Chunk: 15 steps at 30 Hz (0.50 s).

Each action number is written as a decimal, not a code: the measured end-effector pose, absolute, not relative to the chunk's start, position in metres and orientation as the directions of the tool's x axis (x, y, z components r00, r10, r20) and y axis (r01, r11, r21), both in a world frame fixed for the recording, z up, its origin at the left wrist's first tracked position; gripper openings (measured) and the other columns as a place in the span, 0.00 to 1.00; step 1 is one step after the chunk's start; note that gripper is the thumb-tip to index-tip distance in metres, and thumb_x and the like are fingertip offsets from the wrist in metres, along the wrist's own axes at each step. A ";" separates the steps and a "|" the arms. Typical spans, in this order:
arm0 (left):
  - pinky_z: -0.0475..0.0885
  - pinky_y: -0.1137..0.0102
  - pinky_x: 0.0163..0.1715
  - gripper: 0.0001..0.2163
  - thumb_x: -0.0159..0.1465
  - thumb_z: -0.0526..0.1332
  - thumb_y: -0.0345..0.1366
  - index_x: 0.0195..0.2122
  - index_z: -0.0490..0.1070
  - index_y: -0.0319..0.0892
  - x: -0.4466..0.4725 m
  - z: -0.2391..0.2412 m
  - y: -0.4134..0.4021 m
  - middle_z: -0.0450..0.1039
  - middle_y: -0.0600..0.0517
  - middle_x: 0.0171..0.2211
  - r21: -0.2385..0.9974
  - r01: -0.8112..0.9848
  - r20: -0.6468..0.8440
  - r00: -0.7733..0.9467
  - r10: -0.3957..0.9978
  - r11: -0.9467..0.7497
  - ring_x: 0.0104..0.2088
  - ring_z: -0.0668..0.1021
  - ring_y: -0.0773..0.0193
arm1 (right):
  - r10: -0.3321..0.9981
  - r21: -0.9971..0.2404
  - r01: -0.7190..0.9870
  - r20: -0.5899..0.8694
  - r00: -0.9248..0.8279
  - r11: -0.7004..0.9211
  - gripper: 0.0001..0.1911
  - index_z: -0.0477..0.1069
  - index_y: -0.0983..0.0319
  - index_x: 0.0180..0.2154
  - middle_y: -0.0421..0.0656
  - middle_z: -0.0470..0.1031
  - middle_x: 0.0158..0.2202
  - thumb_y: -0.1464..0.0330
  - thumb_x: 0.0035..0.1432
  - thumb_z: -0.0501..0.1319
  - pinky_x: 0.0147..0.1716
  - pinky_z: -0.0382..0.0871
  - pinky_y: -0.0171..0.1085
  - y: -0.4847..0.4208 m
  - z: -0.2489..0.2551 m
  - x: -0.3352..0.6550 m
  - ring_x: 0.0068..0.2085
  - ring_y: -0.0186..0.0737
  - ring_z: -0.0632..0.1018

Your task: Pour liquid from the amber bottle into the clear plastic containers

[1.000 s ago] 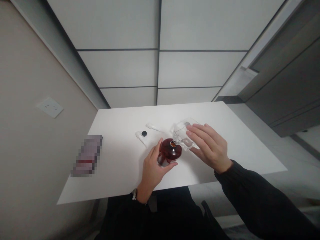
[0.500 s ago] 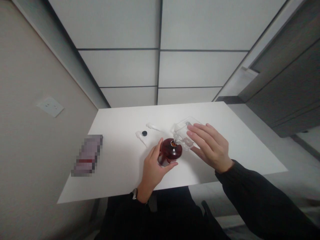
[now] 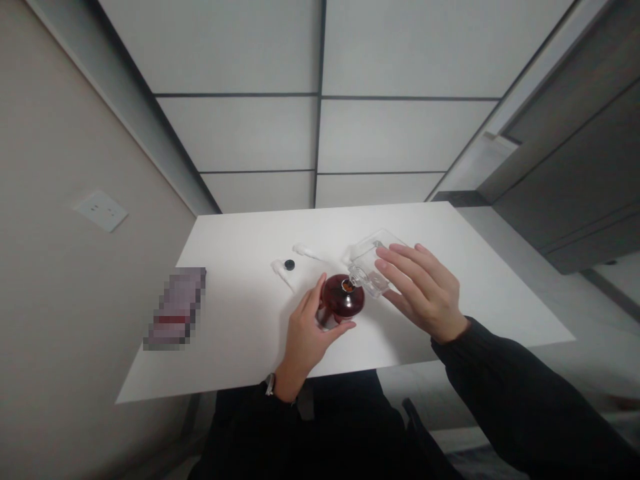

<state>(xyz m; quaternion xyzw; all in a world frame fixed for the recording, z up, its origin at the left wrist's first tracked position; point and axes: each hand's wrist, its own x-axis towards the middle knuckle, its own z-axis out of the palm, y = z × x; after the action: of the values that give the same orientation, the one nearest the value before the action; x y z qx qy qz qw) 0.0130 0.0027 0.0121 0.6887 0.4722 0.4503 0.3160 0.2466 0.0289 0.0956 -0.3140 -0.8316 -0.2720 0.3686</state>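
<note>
My left hand [image 3: 309, 335] is wrapped round a dark red glass bottle [image 3: 344, 303] with a round body and a small open mouth on top. In my right hand [image 3: 425, 290] is a clear glass bottle [image 3: 374, 280], tipped to the left so that its neck meets the red bottle's mouth. Whether liquid runs between them is too small to make out. Behind the clear bottle lies a flat transparent tray or box [image 3: 380, 236], partly hidden by it. A small black cap [image 3: 289, 265] sits on the table left of the red bottle.
Two white, thin-stemmed items [image 3: 306, 251] lie near the cap on the white table [image 3: 240, 333]. A pixelated purple-grey object [image 3: 175, 307] rests at the left edge. A wall with a socket [image 3: 103, 211] stands to the left, white panels [image 3: 260, 133] behind.
Both hands keep their holds, and the clear bottle stays tipped at the red bottle's mouth. Only a very slight shift of the view shows.
</note>
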 end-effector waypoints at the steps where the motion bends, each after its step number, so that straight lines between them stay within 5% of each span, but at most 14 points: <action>1: 0.75 0.55 0.61 0.45 0.57 0.77 0.43 0.72 0.57 0.51 0.013 0.012 0.003 0.74 0.44 0.62 0.861 0.365 0.320 0.148 0.936 -0.353 0.61 0.78 0.49 | 0.322 0.217 0.723 0.786 -0.527 0.656 0.36 0.59 0.61 0.70 0.48 0.82 0.56 0.74 0.65 0.66 0.61 0.74 0.50 0.029 0.096 0.247 0.59 0.48 0.80; 15: 0.74 0.55 0.63 0.42 0.55 0.78 0.40 0.69 0.61 0.50 0.014 0.013 0.003 0.73 0.44 0.65 0.887 0.336 0.287 0.135 0.948 -0.317 0.63 0.76 0.48 | 0.318 0.225 0.718 0.781 -0.537 0.659 0.35 0.61 0.61 0.69 0.48 0.82 0.56 0.78 0.64 0.66 0.61 0.74 0.49 0.029 0.097 0.247 0.60 0.47 0.79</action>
<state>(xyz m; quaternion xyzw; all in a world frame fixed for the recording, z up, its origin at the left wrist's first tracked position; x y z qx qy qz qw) 0.0142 0.0033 0.0126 0.6732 0.4771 0.4529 0.3378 0.2465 0.0292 0.0975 -0.3108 -0.8333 -0.2720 0.3674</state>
